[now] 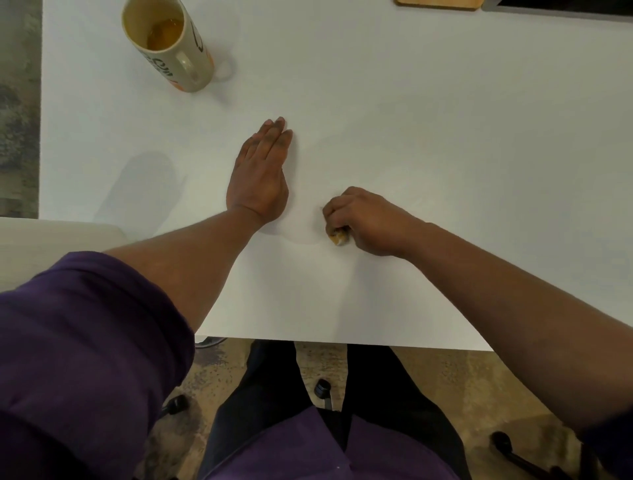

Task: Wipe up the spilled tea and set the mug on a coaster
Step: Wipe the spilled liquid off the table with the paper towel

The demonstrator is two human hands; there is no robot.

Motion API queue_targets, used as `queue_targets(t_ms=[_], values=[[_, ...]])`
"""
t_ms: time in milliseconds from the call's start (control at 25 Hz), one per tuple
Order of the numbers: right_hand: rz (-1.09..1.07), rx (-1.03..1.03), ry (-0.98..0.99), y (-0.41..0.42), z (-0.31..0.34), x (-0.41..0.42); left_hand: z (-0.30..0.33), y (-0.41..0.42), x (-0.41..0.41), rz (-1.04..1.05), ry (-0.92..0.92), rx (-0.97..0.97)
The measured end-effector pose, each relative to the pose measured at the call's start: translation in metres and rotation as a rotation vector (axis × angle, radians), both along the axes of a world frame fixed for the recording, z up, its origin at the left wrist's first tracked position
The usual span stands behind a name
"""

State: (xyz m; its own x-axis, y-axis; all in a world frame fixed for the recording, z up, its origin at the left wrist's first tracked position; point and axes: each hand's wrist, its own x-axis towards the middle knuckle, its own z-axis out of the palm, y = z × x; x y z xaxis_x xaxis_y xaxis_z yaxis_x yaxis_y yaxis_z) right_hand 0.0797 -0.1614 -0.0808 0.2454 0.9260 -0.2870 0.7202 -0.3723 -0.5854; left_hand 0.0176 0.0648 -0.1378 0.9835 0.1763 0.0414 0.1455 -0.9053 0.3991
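Observation:
A tall beige mug (178,51) with dark lettering stands upright at the far left of the white table (428,120), a little amber tea in its bottom. My left hand (262,174) lies flat on the table, palm down, fingers together, holding nothing. To its right my right hand (363,221) is fisted on a small tea-stained wad of tissue (339,237) pressed to the tabletop; only its corner shows. A faint wet sheen (294,233) lies between my hands. A cork coaster (440,4) sits at the far edge, cut off by the frame.
A dark object (561,7) lies at the far right corner. The table's left edge runs near the mug. A pale chair or surface (51,246) sits at my left. Below the near edge are my legs and chair castors (322,389).

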Motion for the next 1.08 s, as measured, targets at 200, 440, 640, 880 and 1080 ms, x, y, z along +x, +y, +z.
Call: queue_targets(t_ms=[200, 440, 640, 880, 1080], values=[[-0.593, 0.076, -0.21, -0.051, 0.013, 0.07, 0.0, -0.001, 0.0, -0.006, -0.031, 0.001], [-1.02, -0.172, -0.209, -0.077, 0.006, 0.075, 0.003, -0.002, 0.001, 0.011, 0.0, 0.003], [-1.086, -0.199, -0.19, -0.047, 0.004, 0.004, 0.002, -0.002, 0.001, 0.01, -0.002, 0.007], [-0.915, 0.037, -0.057, -0.003, 0.002, -0.043, 0.001, -0.001, 0.001, 0.007, -0.01, 0.014], [-1.231, 0.105, -0.248, -0.011, -0.003, 0.052, -0.002, 0.001, 0.001, -0.004, -0.04, 0.005]])
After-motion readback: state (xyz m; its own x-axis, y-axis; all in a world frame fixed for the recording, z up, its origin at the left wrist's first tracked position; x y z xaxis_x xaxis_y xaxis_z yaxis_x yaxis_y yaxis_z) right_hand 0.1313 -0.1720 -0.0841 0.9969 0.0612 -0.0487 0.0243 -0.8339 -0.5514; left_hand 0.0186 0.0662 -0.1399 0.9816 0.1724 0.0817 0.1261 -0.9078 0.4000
